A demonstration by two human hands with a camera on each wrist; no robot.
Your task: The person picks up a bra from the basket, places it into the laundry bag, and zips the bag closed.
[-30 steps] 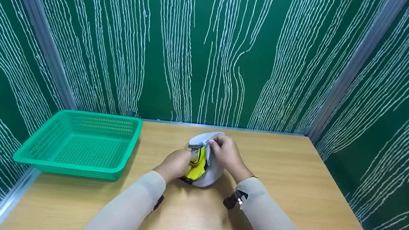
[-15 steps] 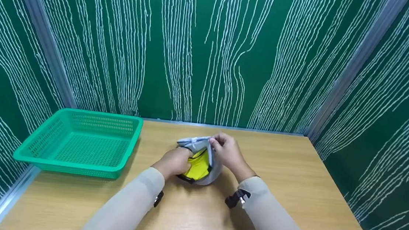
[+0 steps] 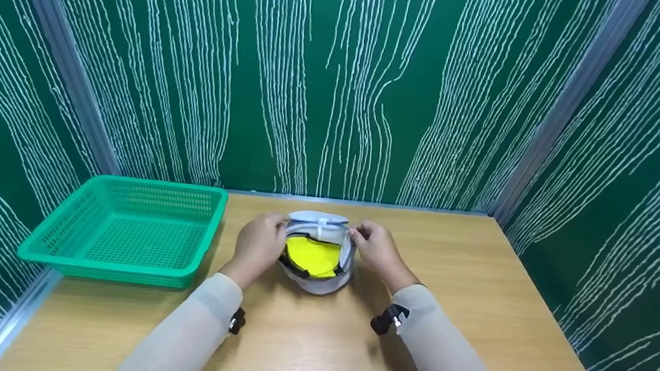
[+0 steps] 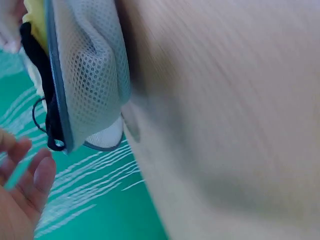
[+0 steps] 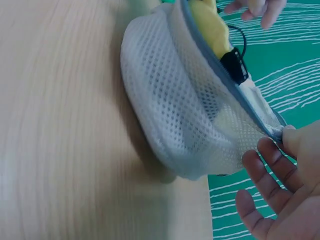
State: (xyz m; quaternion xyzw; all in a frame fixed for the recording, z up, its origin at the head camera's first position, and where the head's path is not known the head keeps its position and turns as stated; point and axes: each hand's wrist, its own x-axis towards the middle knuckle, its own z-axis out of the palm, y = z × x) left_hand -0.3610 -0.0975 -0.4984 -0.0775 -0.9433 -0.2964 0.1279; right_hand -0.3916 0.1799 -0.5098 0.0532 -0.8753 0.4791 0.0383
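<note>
has a white mesh bag (image 3: 321, 285) just below the centre of the head frame, resting on the wooden table (image 3: 315, 351) with its mouth open toward the camera. shows a bright yellow item (image 3: 313, 257) with black edging (image 3: 297, 268) inside the bag, and a pale flap (image 3: 318, 216) at the top of it.

pinches the upper right part of the rim with the right hand (image 3: 381, 250), between thumb and forefinger. spreads the other fingers of that hand loosely apart, at lower right in the right wrist frame.

holds the left hand (image 3: 259, 242) just left of the bag in the head frame, with fingertips near the rim. bends those fingers loosely around nothing at lower left in the left wrist frame, with a small gap before the bag; cannot tell about any light contact of the thumb. shows a thin black cord (image 4: 35, 113) looping out from the bag at left in that frame.

has a green basket (image 3: 111, 265) well apart, at left in the head frame. shows pale sleeves (image 3: 186, 328) at the bottom, black wrist bands (image 3: 237, 321) near the cuffs, and green panels (image 3: 241, 112) with wavy white lines across the top
</note>
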